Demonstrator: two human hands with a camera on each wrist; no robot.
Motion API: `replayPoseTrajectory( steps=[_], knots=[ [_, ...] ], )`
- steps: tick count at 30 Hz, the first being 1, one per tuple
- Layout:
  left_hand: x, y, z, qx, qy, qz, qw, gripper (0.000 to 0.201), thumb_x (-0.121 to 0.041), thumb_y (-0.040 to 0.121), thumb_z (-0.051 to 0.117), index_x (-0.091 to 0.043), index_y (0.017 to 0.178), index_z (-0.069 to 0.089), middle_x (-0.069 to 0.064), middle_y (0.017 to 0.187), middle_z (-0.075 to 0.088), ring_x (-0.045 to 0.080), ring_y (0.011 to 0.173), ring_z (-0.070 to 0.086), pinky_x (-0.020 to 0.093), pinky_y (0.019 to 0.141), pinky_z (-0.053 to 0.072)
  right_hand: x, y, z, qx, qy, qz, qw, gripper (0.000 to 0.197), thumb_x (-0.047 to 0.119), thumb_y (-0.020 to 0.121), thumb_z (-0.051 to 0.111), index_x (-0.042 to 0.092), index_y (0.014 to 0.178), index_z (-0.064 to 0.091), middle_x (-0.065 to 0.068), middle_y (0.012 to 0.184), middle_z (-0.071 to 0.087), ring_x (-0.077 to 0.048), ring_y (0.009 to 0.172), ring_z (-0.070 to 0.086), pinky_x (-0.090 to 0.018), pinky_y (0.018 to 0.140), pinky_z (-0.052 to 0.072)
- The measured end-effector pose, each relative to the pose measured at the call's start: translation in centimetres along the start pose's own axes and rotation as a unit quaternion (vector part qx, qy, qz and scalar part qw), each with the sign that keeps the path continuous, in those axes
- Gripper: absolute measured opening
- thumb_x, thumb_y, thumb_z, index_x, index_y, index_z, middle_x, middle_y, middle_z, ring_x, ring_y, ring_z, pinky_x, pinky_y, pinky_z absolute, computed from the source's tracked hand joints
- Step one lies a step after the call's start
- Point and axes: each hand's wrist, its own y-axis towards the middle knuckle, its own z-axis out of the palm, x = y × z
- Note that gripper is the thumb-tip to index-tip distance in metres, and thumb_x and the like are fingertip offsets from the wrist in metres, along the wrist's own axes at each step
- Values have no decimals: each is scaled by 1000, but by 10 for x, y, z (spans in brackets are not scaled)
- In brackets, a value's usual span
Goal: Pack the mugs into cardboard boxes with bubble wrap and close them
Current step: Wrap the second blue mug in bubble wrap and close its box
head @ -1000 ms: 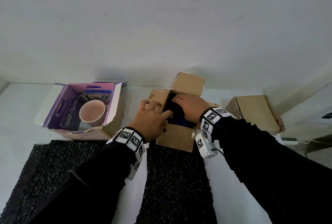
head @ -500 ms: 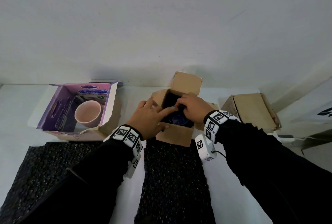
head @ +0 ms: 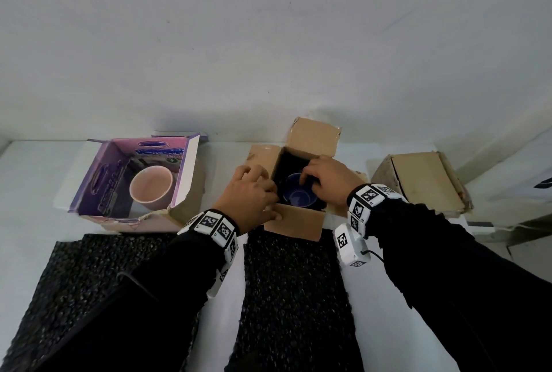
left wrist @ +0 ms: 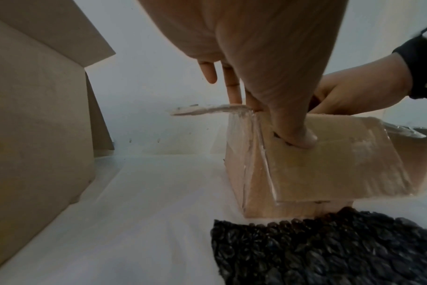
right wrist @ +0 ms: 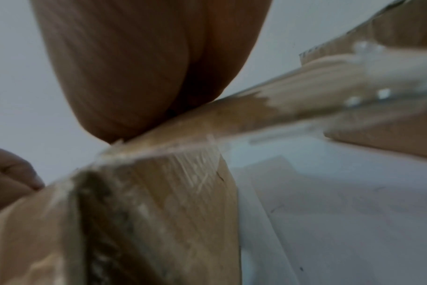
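Bubble wrap, black, lies in two sheets on the white table (head: 27, 168) at the near edge: the left sheet (head: 74, 276) partly under the left sleeve, the middle sheet (head: 292, 297) just in front of the open cardboard box (head: 294, 224). Behind the left sheet stands a purple printed carton (head: 98, 183) with its top open, and a pink mug (head: 150, 188) sits upright inside it.

To its right, the left hand (head: 249, 198) grips the near left corner of the open cardboard box: the left wrist view shows the thumb (left wrist: 295, 135) pressed on the folded-down front flap (left wrist: 329, 164) while the fingers (left wrist: 233, 86) curl over the rim, so the hand is clasped on the box. The box has its back flap standing up and its left flap spread out. Inside, black wrap lines the walls and a blue mug (head: 298, 200) sits upright, mouth up.

The right hand (head: 327, 182) reaches over the right rim with fingers bent down at the mug's far right edge; whether it grasps the mug or the wrap I cannot tell. The right wrist view is blurred and shows only the heel of the hand (right wrist: 139, 63) on a cardboard edge.

Further right, apart from the rest, a second cardboard box (head: 424, 183) stands with its flaps folded shut
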Motion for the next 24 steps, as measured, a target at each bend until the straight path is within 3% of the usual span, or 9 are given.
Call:
replayPoseTrajectory(
  steps=[4, 7, 9, 11, 15, 19, 21, 24],
  knots=[
    [-8, 3, 0, -11, 22, -32, 999, 24, -50, 69, 71, -28, 79, 69, -13, 76, 66, 21, 95, 54, 41, 89, 29, 4, 1, 2, -13, -3, 2, 1000, 29, 9, 82, 55, 23, 104, 69, 0, 102, 62, -21, 103, 48, -34, 85, 42],
    [-19, 5, 4, -27, 36, -58, 997, 22, -41, 69, 75, -24, 76, 64, -6, 70, 63, 24, 90, 55, 41, 88, 30, 4, -4, 4, -65, 0, -13, 998, 27, 9, 82, 54, 22, 99, 70, 1, 98, 64, -21, 100, 48, -35, 84, 41],
    [-24, 3, 5, -28, 38, -67, 997, 13, -36, 78, 62, -24, 73, 66, -6, 74, 63, 25, 91, 55, 42, 88, 29, 2, -10, 5, -110, 7, -22, 994, 25, 9, 81, 54, 23, 94, 71, 2, 95, 66, -23, 98, 49, -37, 82, 41],
    [-29, 1, 5, -15, 35, -82, 996, 25, -37, 83, 46, -27, 76, 68, -5, 83, 64, 26, 96, 54, 43, 89, 27, 0, -19, 4, -151, 10, -18, 988, 25, 9, 80, 54, 24, 92, 70, 3, 94, 66, -23, 96, 49, -40, 81, 42],
    [-36, 0, 6, -14, 39, -114, 993, 20, -45, 79, 64, -27, 79, 71, -1, 95, 61, 27, 99, 47, 41, 85, 27, 2, -45, 7, -228, 41, -11, 973, 24, 14, 81, 55, 21, 102, 64, 2, 100, 63, -21, 96, 48, -38, 79, 41],
    [-47, -6, 5, -2, 33, -150, 988, 28, -48, 86, 55, -24, 95, 67, 1, 105, 60, 28, 108, 45, 42, 89, 30, 9, -77, 19, -268, 64, -38, 961, 18, 20, 89, 58, 16, 106, 62, 0, 96, 60, -19, 91, 50, -31, 74, 43],
    [-57, -13, 3, -28, 13, -176, 984, 31, -43, 86, 53, -22, 106, 64, 2, 107, 62, 28, 111, 46, 43, 91, 28, 13, -94, 29, -271, 65, -35, 960, 10, 24, 91, 58, 17, 97, 61, 2, 87, 59, -16, 82, 51, -31, 66, 44],
    [-73, -33, 5, -82, -38, -175, 980, 49, -33, 81, 58, -16, 127, 55, 4, 123, 59, 28, 120, 45, 44, 96, 29, 22, -116, 50, -238, 86, -5, 967, 23, 35, 96, 51, 21, 78, 53, 6, 75, 55, -14, 72, 49, -32, 62, 41]
  ],
)
